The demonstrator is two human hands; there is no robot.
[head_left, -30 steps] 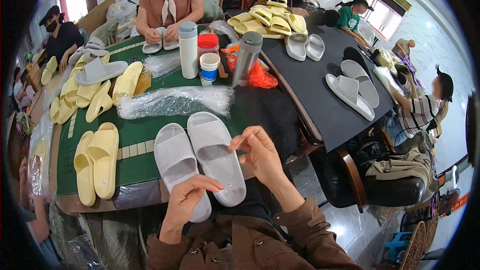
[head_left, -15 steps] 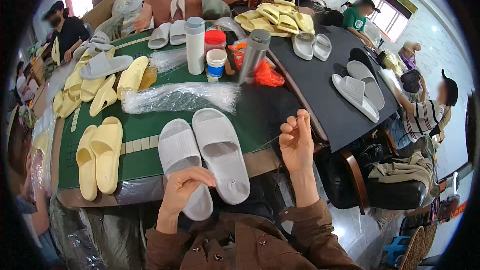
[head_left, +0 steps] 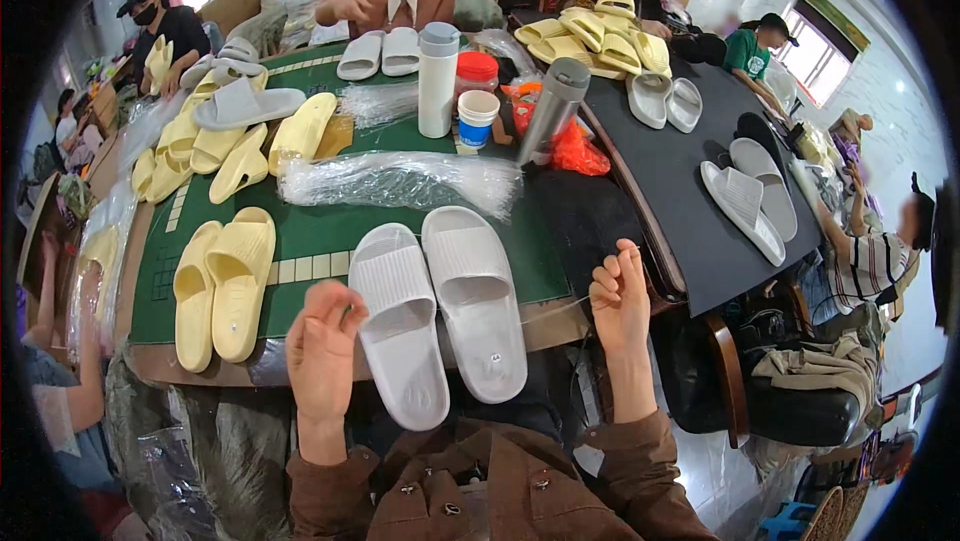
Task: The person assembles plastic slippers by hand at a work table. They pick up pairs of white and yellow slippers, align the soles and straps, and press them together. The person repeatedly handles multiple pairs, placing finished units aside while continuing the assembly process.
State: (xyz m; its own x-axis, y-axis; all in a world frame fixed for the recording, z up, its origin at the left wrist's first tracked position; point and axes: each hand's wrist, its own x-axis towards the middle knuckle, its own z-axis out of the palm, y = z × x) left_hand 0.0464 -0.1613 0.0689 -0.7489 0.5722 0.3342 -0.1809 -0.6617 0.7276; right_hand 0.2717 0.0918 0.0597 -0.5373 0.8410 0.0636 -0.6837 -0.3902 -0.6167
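Observation:
A pair of light grey slides stands side by side at the table's front edge, the left slide (head_left: pixel 402 341) a little nearer me than the right slide (head_left: pixel 485 311). My right hand (head_left: pixel 622 306), raised to their right, pinches a thin clear plastic strand (head_left: pixel 556 311) that runs toward the right slide; its far end is lost against the grey. My left hand (head_left: pixel 325 346) is up beside the left slide, its fingers curled in toward the thumb. Whatever sits between those fingertips, if anything, is too small to make out.
Behind the slides lies a bundle of clear plastic strands (head_left: pixel 400 181). Yellow slides (head_left: pixel 240 281) stand at the left. A white bottle (head_left: pixel 437 81), a paper cup (head_left: pixel 477 121) and a steel flask (head_left: pixel 556 106) stand farther back. A black chair (head_left: pixel 790 391) is at the right; several people sit around.
My left hand has moved from over the left slide to its left side and turned upward. The right hand keeps its pinch. The whole view has shifted slightly.

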